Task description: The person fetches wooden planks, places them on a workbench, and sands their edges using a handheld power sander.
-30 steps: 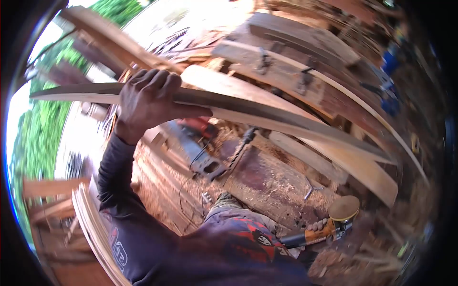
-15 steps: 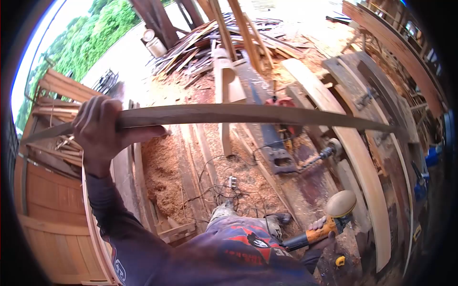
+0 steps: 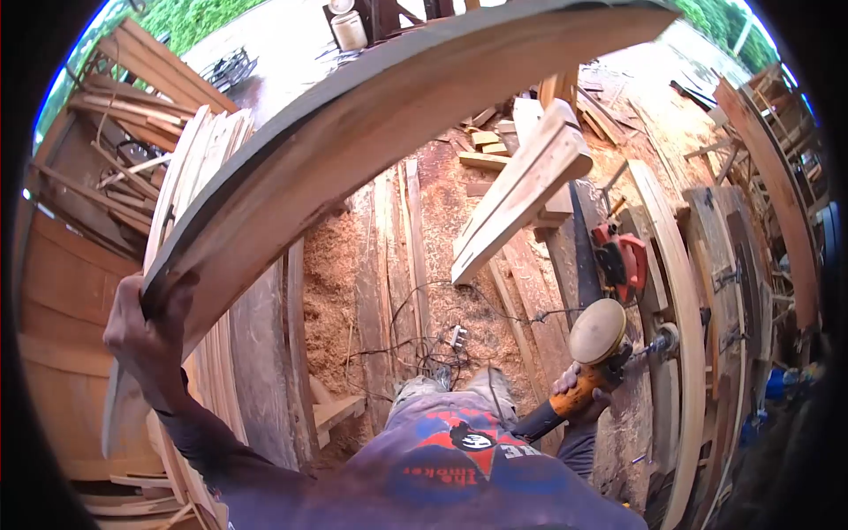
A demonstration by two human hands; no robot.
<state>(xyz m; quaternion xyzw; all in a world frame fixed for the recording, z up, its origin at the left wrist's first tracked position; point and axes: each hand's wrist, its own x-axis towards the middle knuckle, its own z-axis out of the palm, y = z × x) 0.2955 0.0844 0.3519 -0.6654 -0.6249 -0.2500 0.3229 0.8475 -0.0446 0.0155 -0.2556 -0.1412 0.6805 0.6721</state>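
Note:
A long curved wooden plank [image 3: 353, 132] arcs from the lower left to the top right, raised over the floor. My left hand [image 3: 155, 340] is closed round its edge near the lower left end, with the thumb on the near face. At the lower right my right hand [image 3: 583, 393] grips an orange and black power sander [image 3: 574, 397], held close to my body. The sander's round tan disc [image 3: 598, 331] faces up and touches nothing. The fingers of my right hand show partly round the tool's body.
A tapered wooden piece [image 3: 521, 194] stands ahead. Right of it lie a handsaw [image 3: 585, 243], a red power tool [image 3: 621, 261] and a curved pale board [image 3: 676, 353]. Cables and a power plug [image 3: 458, 336] lie among shavings. Wooden panels [image 3: 71, 353] stand at the left.
The plank has swung up and tilted, its far end now at the top right and its broad face showing. My left hand is lower. The view has turned rightward; the sander stays in my right hand.

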